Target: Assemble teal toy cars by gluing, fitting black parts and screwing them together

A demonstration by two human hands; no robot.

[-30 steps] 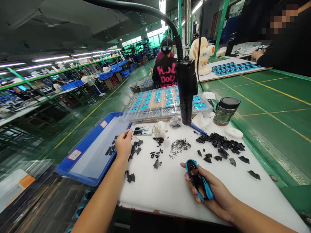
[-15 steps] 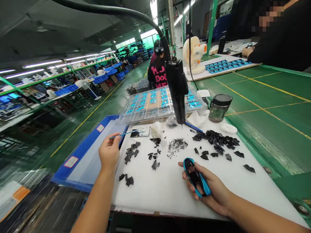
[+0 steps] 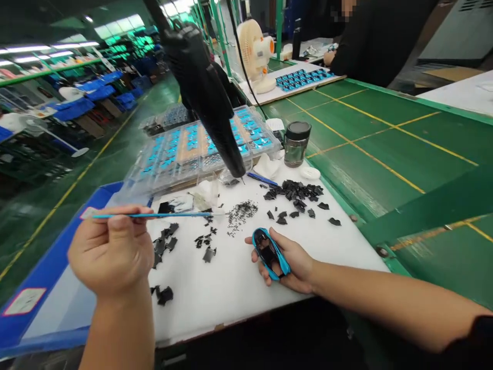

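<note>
My left hand (image 3: 115,246) pinches a thin blue stick (image 3: 169,215) with a pale, blurred tip, held level and pointing right over the white work mat (image 3: 231,303). In my right hand (image 3: 292,257) lies a blue-and-black toy car body (image 3: 270,254), tilted, with my fingers and thumb around its sides. Between the hands are a scatter of tiny black screws (image 3: 242,213) and some small black plastic pieces (image 3: 208,254). More dark pieces (image 3: 165,239) lie beside my left wrist. A larger heap of black pieces (image 3: 296,191) is beyond my right hand.
An electric screwdriver (image 3: 215,113) hangs over the mat. Behind it stands a clear compartment tray (image 3: 134,187) with blue parts. A lidded jar (image 3: 297,146) is at the back right, a blue bin (image 3: 23,341) at the left. Across the bench sits another person (image 3: 370,41) near a fan (image 3: 252,49).
My left hand has come closer, and the stick now reaches farther right toward the screws. The view has swung right; the car body stays in my right hand.
</note>
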